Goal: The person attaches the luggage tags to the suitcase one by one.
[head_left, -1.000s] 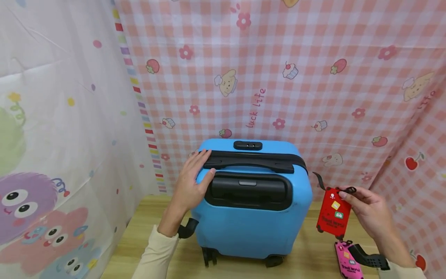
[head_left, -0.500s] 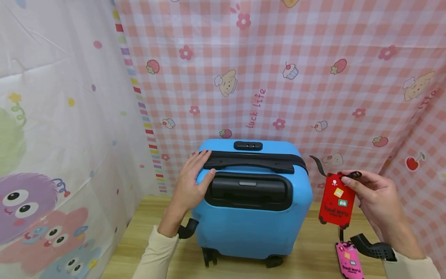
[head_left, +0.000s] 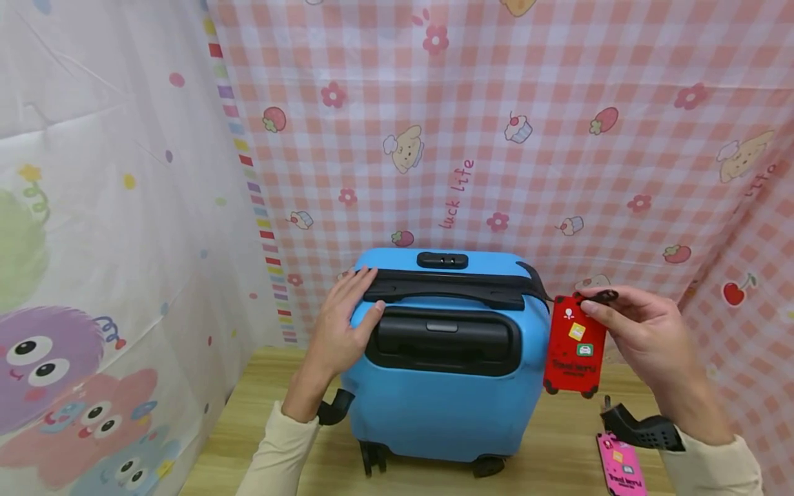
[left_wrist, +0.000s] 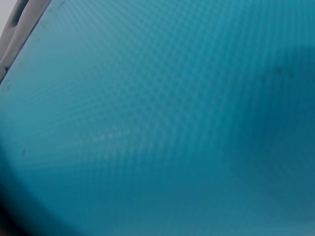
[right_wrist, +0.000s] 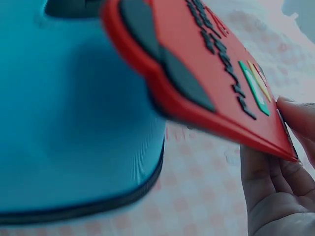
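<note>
A blue suitcase [head_left: 440, 413] stands upright on its wheels, with a black top handle [head_left: 443, 293] and a recessed pull handle below it. My left hand [head_left: 341, 324] rests on its upper left corner, fingers stretched out beside the top handle's end. Thumb and fingers of my right hand [head_left: 645, 337] pinch a red luggage tag [head_left: 573, 351] by its upper edge, at the suitcase's right side. The tag's black strap [head_left: 536, 279] reaches over the suitcase's upper right corner. In the right wrist view the tag [right_wrist: 211, 83] is close to the camera; blue shell fills the left wrist view.
A pink luggage tag [head_left: 622, 465] lies on the wooden tabletop [head_left: 248, 420] to the right of the suitcase. Behind stands a pink checked cloth [head_left: 484, 158], and a white patterned cloth [head_left: 124, 227] hangs at the left. A combination lock [head_left: 442, 260] sits on top.
My right hand rises, then moves left with the red tag, bringing it to the suitcase's right side and its strap over the corner. The left hand stays in place.
</note>
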Demonstrator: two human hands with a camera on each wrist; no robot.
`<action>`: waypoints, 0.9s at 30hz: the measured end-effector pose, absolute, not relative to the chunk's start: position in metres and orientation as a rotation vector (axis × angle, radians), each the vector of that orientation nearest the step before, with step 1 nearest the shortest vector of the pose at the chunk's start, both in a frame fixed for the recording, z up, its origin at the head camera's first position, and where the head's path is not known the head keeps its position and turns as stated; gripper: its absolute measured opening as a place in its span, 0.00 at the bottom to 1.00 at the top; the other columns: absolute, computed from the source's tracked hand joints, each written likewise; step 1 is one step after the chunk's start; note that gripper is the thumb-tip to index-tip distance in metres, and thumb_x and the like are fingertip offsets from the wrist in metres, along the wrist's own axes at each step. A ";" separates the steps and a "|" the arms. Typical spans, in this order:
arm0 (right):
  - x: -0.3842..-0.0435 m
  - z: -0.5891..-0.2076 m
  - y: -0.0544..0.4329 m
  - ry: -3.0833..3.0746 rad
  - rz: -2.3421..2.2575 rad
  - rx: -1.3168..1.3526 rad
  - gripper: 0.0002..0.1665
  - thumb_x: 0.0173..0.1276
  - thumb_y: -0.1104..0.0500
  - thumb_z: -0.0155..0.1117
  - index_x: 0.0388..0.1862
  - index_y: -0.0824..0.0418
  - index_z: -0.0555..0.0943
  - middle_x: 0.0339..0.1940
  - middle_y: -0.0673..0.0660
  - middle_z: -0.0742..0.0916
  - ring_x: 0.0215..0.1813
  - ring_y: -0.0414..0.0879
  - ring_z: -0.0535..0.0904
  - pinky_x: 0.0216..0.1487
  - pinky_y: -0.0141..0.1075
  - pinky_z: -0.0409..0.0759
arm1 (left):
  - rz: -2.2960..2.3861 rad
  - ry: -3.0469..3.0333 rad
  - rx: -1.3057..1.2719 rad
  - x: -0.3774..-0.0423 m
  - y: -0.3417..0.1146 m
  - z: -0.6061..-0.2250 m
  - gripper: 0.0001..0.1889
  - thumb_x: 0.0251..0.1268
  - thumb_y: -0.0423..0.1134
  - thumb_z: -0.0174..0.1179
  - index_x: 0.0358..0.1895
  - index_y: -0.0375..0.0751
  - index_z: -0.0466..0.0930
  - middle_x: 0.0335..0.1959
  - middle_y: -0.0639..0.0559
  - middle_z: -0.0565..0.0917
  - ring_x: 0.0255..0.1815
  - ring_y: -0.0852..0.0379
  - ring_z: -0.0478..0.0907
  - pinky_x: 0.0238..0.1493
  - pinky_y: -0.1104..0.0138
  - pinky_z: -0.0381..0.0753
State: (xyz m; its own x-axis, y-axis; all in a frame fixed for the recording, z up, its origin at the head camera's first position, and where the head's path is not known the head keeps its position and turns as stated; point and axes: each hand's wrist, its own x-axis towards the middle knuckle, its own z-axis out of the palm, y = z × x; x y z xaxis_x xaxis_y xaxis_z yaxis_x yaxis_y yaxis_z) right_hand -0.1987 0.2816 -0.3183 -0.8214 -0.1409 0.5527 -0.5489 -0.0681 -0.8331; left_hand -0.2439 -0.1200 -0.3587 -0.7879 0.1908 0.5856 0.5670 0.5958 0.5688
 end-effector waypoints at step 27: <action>-0.229 -0.307 0.200 -1.989 2.000 1.151 0.16 0.70 0.75 0.57 0.47 0.61 0.86 0.45 0.53 0.87 0.43 0.46 0.83 0.40 0.37 0.86 | -1.076 -2.357 -0.604 -0.245 -0.120 -0.359 0.28 0.74 0.49 0.53 0.74 0.49 0.66 0.75 0.46 0.66 0.78 0.44 0.56 0.76 0.45 0.51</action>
State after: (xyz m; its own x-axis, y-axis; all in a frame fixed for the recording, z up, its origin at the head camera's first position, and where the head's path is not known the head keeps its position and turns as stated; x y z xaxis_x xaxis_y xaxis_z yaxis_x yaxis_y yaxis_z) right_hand -0.2286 0.2000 -0.3071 -0.7107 -0.4298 0.5569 -0.5545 -0.1449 -0.8195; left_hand -0.2450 -0.1198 -0.3593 -0.7892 0.1918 0.5833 0.5665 0.5941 0.5711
